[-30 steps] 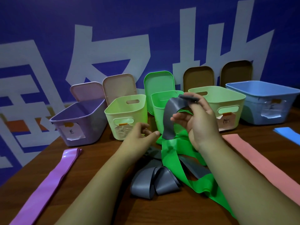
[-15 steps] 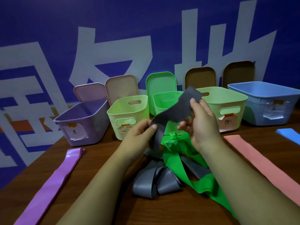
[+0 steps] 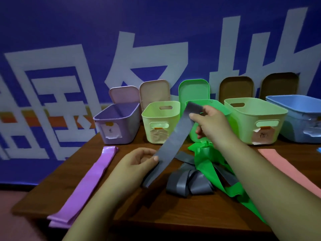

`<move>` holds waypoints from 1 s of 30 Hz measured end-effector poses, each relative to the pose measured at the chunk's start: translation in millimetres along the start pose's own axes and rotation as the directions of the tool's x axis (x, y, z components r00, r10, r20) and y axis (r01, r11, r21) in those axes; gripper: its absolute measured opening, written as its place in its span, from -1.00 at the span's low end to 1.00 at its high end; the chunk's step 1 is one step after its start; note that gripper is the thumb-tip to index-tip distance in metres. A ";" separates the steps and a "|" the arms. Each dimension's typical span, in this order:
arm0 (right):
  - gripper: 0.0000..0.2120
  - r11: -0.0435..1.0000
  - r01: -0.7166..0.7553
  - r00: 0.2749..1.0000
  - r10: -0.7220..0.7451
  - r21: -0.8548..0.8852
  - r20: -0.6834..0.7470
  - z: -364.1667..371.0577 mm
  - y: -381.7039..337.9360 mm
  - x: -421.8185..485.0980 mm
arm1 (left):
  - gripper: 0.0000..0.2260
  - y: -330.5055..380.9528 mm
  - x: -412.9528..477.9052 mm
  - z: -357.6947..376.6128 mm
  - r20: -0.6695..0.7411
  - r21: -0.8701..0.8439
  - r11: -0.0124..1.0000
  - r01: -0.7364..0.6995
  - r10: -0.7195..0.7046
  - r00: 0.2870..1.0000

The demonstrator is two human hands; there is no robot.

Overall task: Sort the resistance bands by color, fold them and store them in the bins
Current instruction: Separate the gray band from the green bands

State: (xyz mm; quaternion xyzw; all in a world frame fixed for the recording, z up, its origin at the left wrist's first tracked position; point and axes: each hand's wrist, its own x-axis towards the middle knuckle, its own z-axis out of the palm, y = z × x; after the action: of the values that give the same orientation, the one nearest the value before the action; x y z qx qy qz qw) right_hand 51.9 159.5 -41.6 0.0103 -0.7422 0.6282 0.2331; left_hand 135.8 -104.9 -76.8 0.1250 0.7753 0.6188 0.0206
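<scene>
A grey resistance band (image 3: 175,136) is stretched flat on a slant above the table. My right hand (image 3: 210,122) pinches its upper end in front of the small green bin (image 3: 217,106). My left hand (image 3: 139,162) pinches its lower part near the table. Under it lie more grey bands (image 3: 189,183) tangled with a green band (image 3: 208,164). A purple band (image 3: 90,181) lies flat at the left, a pink band (image 3: 284,166) at the right.
Along the wall stands a row of open bins: a purple bin (image 3: 114,119), a pale green bin (image 3: 161,110), a larger pale green bin (image 3: 257,112) and a blue bin (image 3: 298,108). Lids lean upright behind them. The brown table's front edge (image 3: 156,221) is close.
Both hands have drawn the grey band out straight: my left hand slid down along it toward the table while my right hand kept the top end raised. The view has shifted left.
</scene>
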 end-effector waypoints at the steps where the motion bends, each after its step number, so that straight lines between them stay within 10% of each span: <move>1: -0.95 0.999 0.005 0.999 -0.003 -0.034 0.032 10.2 -4.1 0.4 | -0.85 -5.3 -7.7 -3.7 -0.030 0.001 1.000 0.001 -0.001 1.000; 16: -0.91 0.972 -0.126 0.975 0.158 -0.197 0.155 91.3 18.7 -15.6 | -0.88 -40.6 -50.2 -12.4 -0.321 0.181 0.979 0.092 -0.030 0.947; 30: -0.77 0.887 -0.176 0.918 0.304 -0.427 0.255 115.4 41.1 -4.3 | -0.78 -22.7 -45.3 -19.0 -0.121 0.327 0.902 0.284 -0.258 0.959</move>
State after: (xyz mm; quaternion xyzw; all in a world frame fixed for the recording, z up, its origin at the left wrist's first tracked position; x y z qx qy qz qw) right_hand 4.6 58.7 -93.0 -0.0301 -0.8764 0.4798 0.0286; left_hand 172.3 -137.6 -99.8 -0.0057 0.8805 0.4707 0.0552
